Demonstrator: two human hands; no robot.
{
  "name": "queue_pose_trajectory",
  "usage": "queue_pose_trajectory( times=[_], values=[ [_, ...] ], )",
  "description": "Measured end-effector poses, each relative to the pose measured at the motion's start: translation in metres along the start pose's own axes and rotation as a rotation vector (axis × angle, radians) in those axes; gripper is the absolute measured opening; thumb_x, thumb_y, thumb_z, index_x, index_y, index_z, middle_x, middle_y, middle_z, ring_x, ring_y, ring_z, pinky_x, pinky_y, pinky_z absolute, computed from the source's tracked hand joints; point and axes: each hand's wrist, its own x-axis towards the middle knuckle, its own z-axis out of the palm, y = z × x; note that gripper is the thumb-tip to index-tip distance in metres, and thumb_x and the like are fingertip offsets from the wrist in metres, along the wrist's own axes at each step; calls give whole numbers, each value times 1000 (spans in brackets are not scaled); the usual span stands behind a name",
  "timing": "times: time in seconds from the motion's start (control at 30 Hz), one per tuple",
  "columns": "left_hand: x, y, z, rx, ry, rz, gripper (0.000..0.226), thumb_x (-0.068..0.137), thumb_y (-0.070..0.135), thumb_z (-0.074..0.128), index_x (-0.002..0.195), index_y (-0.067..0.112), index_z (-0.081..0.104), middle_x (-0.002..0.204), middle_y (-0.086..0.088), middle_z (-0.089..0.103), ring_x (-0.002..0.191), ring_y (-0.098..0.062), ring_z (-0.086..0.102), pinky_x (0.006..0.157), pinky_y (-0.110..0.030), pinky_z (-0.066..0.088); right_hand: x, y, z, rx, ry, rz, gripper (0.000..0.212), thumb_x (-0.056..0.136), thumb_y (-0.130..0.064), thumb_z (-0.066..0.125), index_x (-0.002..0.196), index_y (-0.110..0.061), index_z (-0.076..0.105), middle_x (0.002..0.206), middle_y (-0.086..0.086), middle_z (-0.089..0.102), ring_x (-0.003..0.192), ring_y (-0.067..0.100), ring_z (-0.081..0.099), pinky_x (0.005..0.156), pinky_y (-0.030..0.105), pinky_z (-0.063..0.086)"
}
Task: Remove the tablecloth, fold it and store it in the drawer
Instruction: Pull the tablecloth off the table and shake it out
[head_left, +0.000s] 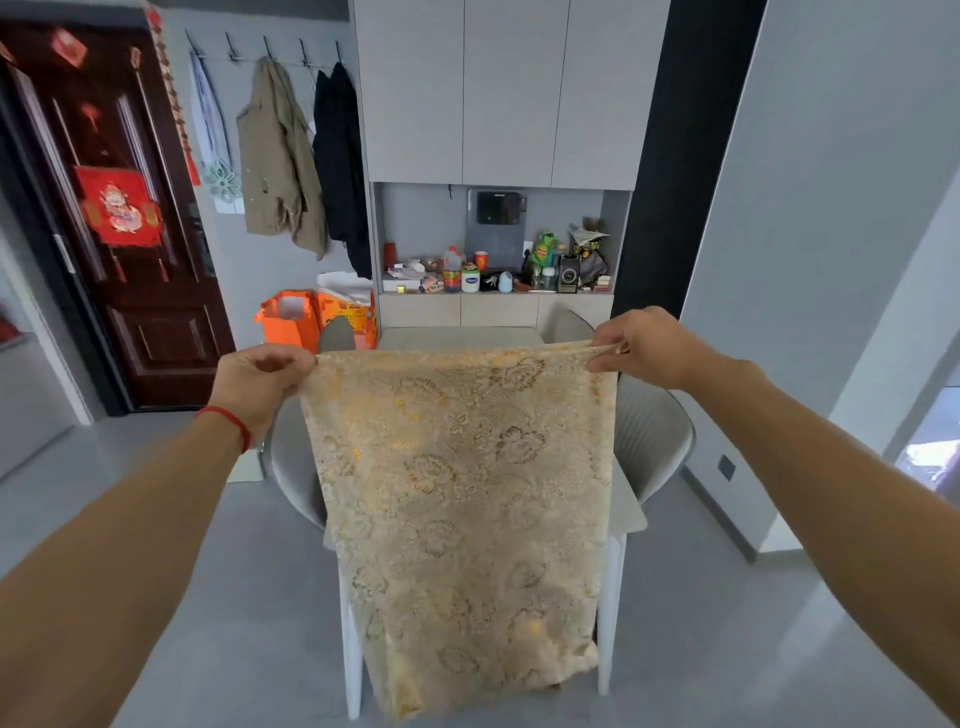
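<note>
The tablecloth (462, 509) is a beige and gold lace cloth with a flower pattern. It hangs straight down in front of me, stretched flat between both hands. My left hand (257, 382) pinches its top left corner. At the top right corner, my right hand (641, 343) pinches the edge. The cloth's lower edge hangs low near the floor and hides most of the white table (626, 512) behind it. Below the cabinet shelf runs a row of drawer fronts (496, 310), all closed.
Grey chairs stand left (293, 467) and right (652, 441) of the table, with more at its far end. A cluttered shelf (493, 270) sits in the cabinet ahead. Orange bags (317, 317) stand by the wall, coats hang on hooks, and a dark door (119, 218) is at left.
</note>
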Motion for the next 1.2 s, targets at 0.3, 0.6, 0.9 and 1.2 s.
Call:
queue_pose_trajectory(
  times=[0.3, 0.6, 0.9, 1.2],
  values=[
    [5, 15, -2, 211, -95, 63, 11, 88, -4, 72, 86, 7, 71, 92, -29, 68, 84, -31, 63, 89, -54, 57, -4, 6, 13, 94, 48, -1, 26, 80, -22, 87, 72, -34, 65, 110, -6, 48, 96, 14, 56, 89, 29, 49],
    [9, 17, 6, 261, -108, 42, 17, 90, -5, 69, 81, 9, 68, 80, -11, 66, 78, -24, 61, 77, -38, 57, -6, 4, 25, -3, 79, 110, 25, 92, -32, 75, 77, -23, 57, 78, -1, 62, 78, 24, 59, 68, 36, 46],
    [10, 19, 47, 172, -27, -163, 31, 95, -3, 48, 78, 22, 54, 70, -7, 48, 57, -19, 43, 50, -27, 35, 2, -34, 30, 43, 93, 18, 19, 93, -27, 74, 100, -23, 57, 102, 7, 71, 100, 28, 64, 85, 45, 55],
    [-54, 86, 164, 739, -679, 328, 52, 63, 69, 81, 98, 41, 54, 96, 16, 62, 96, -14, 62, 77, -29, 46, 16, -112, 44, 154, -18, -280, 25, 94, -14, 68, 104, -14, 45, 86, 2, 61, 80, 28, 55, 62, 37, 39]
  ],
)
